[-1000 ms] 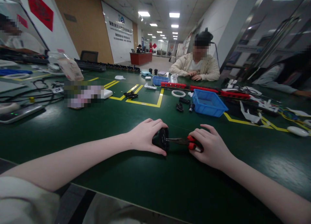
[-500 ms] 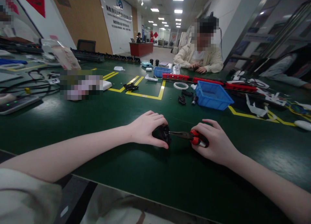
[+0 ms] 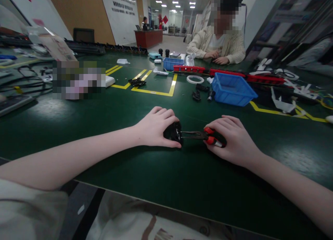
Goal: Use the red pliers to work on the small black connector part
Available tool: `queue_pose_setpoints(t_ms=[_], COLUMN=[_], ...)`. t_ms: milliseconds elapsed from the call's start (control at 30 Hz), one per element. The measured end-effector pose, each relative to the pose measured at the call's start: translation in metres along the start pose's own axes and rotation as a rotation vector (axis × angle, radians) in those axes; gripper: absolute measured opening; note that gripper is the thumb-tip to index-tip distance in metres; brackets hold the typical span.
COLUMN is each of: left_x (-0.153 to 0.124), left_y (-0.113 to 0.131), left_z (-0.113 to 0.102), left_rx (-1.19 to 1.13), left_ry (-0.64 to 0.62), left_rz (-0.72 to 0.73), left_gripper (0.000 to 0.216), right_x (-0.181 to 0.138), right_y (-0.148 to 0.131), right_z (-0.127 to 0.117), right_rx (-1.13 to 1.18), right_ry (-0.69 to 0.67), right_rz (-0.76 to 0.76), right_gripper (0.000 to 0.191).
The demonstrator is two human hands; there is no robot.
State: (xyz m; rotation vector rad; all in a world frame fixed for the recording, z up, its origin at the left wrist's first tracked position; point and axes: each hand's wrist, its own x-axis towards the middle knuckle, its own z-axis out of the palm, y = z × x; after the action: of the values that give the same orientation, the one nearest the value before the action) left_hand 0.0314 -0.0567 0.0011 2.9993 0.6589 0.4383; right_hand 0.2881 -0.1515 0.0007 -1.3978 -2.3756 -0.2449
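My left hand (image 3: 155, 128) is wrapped over a small black part (image 3: 173, 132) that rests on the dark green table (image 3: 109, 122). My right hand (image 3: 231, 141) grips the red handles of a pair of long-nose pliers (image 3: 205, 135). The pliers' dark jaws point left and meet the black part. Both hands sit near the middle of the table, close to its front edge. What the jaws pinch inside the part is hidden.
A blue bin (image 3: 231, 90) stands behind my right hand, with small black parts (image 3: 201, 93) and a white ring (image 3: 195, 79) next to it. Yellow tape lines (image 3: 156, 91) mark the table. A person in a striped shirt (image 3: 218, 47) sits at the far side. Cables lie at the left.
My head has tilted down, so everything sits higher in view. Both hands keep the same hold; the pliers stay against the black part.
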Motion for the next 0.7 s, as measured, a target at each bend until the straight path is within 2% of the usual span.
queue_pose_setpoints(t_ms=[133,300,500,600,700], left_x=[0.0,0.0,0.002,0.002,0.001], left_y=[-0.001,-0.002,-0.004,-0.005,-0.007], left_z=[0.001,0.001,-0.003,-0.005,-0.006], left_rx=[0.007,-0.06,-0.149,-0.177,-0.203], left_ry=[-0.003,0.004,-0.082,-0.111,-0.131], left_rz=[-0.032,0.033,0.21,0.215,0.202], left_gripper=[0.079,0.087,0.068,0.057,0.055], right_x=[0.001,0.0,-0.005,-0.008,-0.011], right_y=[0.005,0.007,0.005,0.006,0.006], right_z=[0.0,0.002,0.003,0.003,0.003], right_rx=[-0.009,0.032,0.1,0.134,0.141], right_ry=[-0.008,-0.01,0.015,0.023,0.036], right_rz=[0.019,0.052,0.095,0.149,0.22], right_gripper=[0.027,0.03,0.035,0.036,0.035])
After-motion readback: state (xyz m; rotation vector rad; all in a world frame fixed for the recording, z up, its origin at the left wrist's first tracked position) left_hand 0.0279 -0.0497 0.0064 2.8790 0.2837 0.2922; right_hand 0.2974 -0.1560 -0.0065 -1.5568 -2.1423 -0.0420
